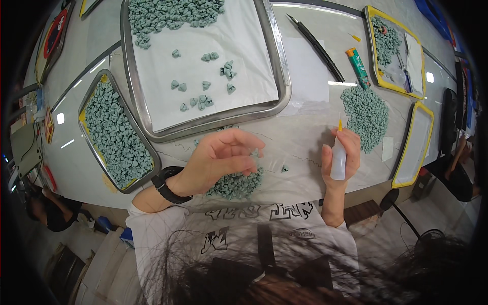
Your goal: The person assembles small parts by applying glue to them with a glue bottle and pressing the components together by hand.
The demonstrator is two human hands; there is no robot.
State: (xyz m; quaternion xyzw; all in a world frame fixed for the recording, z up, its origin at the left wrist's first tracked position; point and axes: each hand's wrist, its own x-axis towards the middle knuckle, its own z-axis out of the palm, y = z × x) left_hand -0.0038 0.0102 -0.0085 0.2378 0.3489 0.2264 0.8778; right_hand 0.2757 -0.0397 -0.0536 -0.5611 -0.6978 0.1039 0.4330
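Note:
My left hand (226, 155), with a black band at the wrist, is curled above a pile of small grey-green pieces (236, 186) at the near edge of the table. Between its thumb and fingertips a small grey-green piece (254, 153) seems to show, partly hidden. My right hand (351, 147) is closed around a white squeeze bottle (338, 161), held upright with its yellow needle tip (340, 123) pointing away from me. A loose piece (284, 168) lies on the table between the hands. Just beyond my right hand spreads a pile of finer grey-green bits (367, 116).
Ahead stands a large metal tray (213, 124) lined with white paper, bearing clustered pieces. A smaller full tray (155, 158) is at left. Black tweezers (317, 48), a green tube (358, 68), a yellow-rimmed tray (373, 46) and another yellow-rimmed tray (429, 124) lie right.

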